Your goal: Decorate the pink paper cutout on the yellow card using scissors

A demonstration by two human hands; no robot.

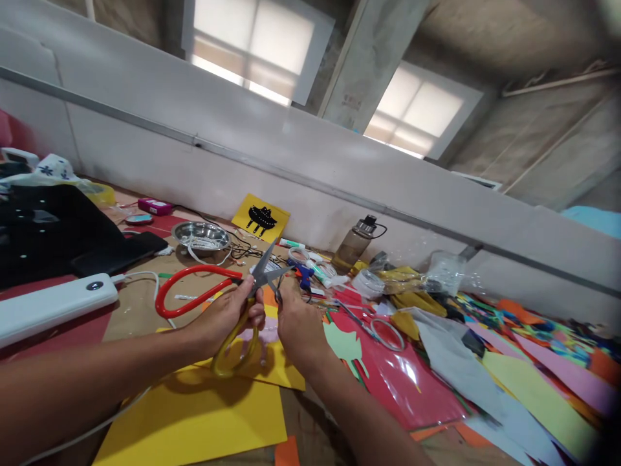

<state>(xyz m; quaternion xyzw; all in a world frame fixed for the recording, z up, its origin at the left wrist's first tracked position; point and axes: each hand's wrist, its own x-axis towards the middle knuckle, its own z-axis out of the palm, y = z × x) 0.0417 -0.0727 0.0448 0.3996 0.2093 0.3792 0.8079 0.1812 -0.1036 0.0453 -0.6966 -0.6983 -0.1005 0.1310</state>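
Large scissors (262,277) with one red and one yellow handle are in my left hand (237,307). My left thumb presses near the pivot and the blades stand apart, pointing up and away. Close by on the right, my right hand (298,320) is closed next to the blade tips. A small dark piece shows at its fingers, but what it is I cannot make out. Beneath both hands lie a yellow sheet (208,421) and a pale pink cut-out (266,331), partly hidden. A light green paper cut-out (345,346) lies right of my right wrist.
Smaller scissors (385,333) rest on a red plastic folder (407,388). Coloured paper (538,388) is heaped at right. A bottle (354,244), a metal bowl (201,237) and a yellow card with a black figure (262,217) stand along the wall. A white power bank (53,307) lies left.
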